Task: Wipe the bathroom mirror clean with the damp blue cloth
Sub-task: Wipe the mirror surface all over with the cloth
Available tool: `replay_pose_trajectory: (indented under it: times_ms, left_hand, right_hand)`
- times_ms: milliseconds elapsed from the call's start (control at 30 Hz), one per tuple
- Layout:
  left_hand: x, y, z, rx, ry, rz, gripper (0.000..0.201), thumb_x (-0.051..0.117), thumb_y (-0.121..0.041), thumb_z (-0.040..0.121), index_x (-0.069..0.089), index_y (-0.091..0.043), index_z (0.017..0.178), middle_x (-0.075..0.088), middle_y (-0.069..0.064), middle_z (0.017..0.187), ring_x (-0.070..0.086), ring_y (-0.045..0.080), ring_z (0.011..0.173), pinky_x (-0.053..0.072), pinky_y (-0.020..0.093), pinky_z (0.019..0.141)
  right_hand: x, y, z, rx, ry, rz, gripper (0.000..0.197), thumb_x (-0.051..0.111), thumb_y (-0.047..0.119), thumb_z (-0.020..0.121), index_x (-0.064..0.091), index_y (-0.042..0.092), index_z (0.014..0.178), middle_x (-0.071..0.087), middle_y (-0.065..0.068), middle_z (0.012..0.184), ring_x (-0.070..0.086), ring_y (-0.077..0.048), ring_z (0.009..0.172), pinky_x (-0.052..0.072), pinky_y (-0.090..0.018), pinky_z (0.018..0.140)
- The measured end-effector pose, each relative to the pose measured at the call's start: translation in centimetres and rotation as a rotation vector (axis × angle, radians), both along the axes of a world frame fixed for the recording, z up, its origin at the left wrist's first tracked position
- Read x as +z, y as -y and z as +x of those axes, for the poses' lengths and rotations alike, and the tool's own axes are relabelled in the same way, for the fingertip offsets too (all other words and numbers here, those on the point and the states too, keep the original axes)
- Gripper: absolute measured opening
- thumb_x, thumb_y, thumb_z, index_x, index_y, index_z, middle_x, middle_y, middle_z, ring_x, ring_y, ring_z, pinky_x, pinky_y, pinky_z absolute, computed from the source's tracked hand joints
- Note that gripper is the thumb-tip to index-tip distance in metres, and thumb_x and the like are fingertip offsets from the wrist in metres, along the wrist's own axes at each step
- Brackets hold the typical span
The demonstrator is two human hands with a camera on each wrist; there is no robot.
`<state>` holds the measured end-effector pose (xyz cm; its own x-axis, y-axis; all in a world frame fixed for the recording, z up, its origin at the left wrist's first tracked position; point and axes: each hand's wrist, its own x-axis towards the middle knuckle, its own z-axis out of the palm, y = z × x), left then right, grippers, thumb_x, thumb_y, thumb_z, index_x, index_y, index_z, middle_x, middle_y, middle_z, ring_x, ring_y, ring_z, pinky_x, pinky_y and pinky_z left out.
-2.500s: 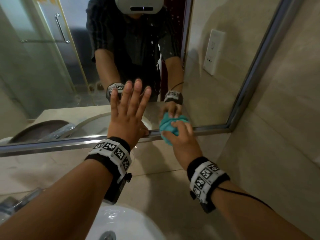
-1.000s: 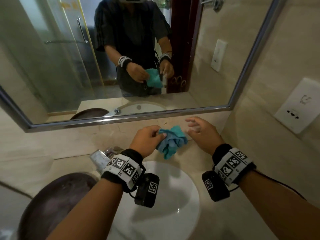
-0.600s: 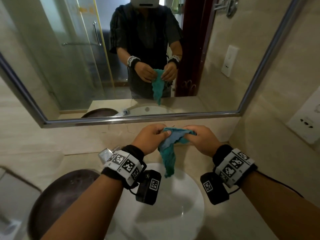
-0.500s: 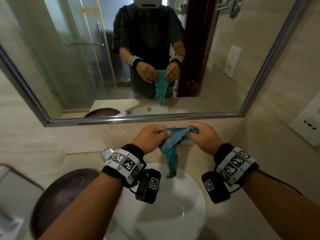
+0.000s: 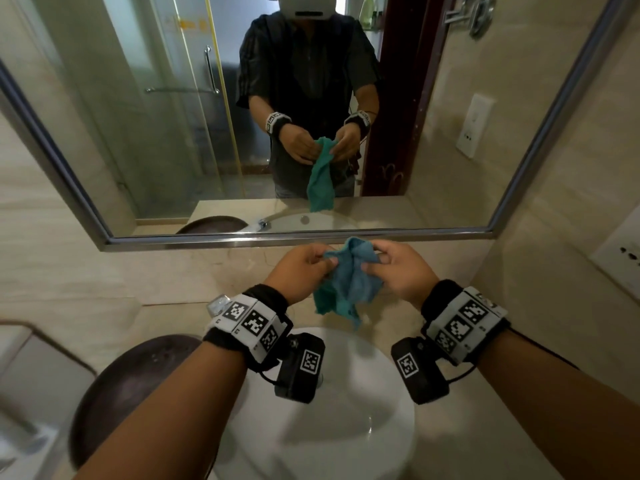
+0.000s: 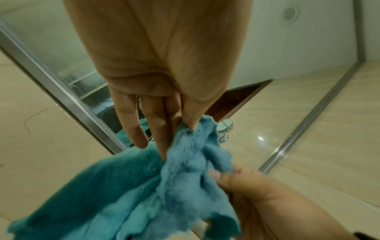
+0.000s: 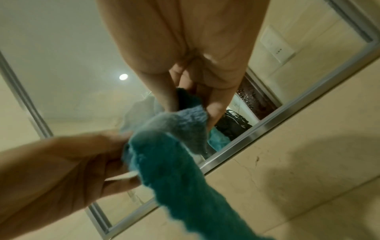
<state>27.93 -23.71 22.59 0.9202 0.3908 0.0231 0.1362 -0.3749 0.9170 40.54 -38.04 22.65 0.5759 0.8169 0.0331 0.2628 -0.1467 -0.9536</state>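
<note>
The blue cloth hangs bunched between both hands, below the mirror and above the white basin. My left hand pinches its upper left part between thumb and fingers; the left wrist view shows that hand with the thumb pressing the cloth. My right hand pinches the cloth's right side, and the right wrist view shows those fingers closed on a fold of the cloth. Neither hand touches the mirror glass.
The mirror's steel frame runs just beyond the hands. A dark round bowl sits left of the basin on the beige counter. A wall socket is on the right wall, and a faucet tip shows behind the left wrist.
The right hand left the mirror's lower edge and the left came off the glass. Both dropped over the basin, pinched the cloth and stretched it; now they have drawn together, bunching it.
</note>
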Motion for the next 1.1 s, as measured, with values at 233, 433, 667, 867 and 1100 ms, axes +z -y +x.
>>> replay_pose_trajectory:
  times_ms: [233,433,667,867,1100]
  left_hand:
    - [0.7,-1.1,-1.3,0.213,-0.051,-0.070,0.027,0.037,-0.033,0.100,0.045,-0.012,0.117,0.057,0.012,0.110,0.057,0.029,0.102,0.050,0.045,0.089]
    - [0.2,-1.5,-1.8,0.010,-0.186,0.071,0.074,0.077,-0.011,0.075,0.028,-0.026,0.129,0.048,0.001,0.119,0.055,0.014,0.096,0.052,0.021,0.068]
    - [-0.5,-2.2,-2.6,0.176,-0.218,0.170,0.051,0.064,-0.032,0.087,0.040,-0.032,0.132,0.050,-0.001,0.108,0.053,0.017,0.093,0.047,0.022,0.069]
    - [-0.7,-2.7,-3.2,0.187,-0.049,0.071,0.014,0.052,-0.022,0.095,0.057,-0.019,0.108,0.060,0.006,0.099,0.059,0.020,0.087,0.054,0.032,0.069]
    - [-0.7,-4.5,-4.0,0.185,-0.064,-0.030,0.038,0.071,-0.023,0.081,0.058,-0.026,0.117,0.054,-0.002,0.114,0.056,0.015,0.101,0.053,0.028,0.080]
  right_hand:
    - [0.3,1.1,1.7,-0.154,-0.108,-0.048,0.032,0.038,-0.004,0.094,0.046,0.007,0.123,0.060,-0.014,0.100,0.059,-0.011,0.075,0.049,-0.013,0.056]
    - [0.6,2.0,2.5,0.096,0.084,-0.280,0.066,0.075,0.008,0.074,0.042,0.027,0.127,0.057,-0.007,0.116,0.060,-0.021,0.102,0.053,-0.037,0.086]
    - [0.9,2.3,3.5,0.051,0.412,-0.427,0.010,0.060,0.021,0.089,0.061,0.022,0.099,0.064,-0.002,0.098,0.061,-0.021,0.094,0.047,-0.032,0.082]
    - [0.9,2.6,3.6,-0.127,-0.091,-0.219,0.042,0.070,0.016,0.082,0.048,0.020,0.118,0.059,-0.002,0.103,0.060,-0.014,0.090,0.050,-0.024,0.065]
    - [0.3,2.8,4.7,-0.133,-0.184,-0.074,0.032,0.050,0.002,0.093,0.054,0.021,0.118,0.063,-0.017,0.111,0.067,-0.020,0.084,0.054,-0.028,0.063]
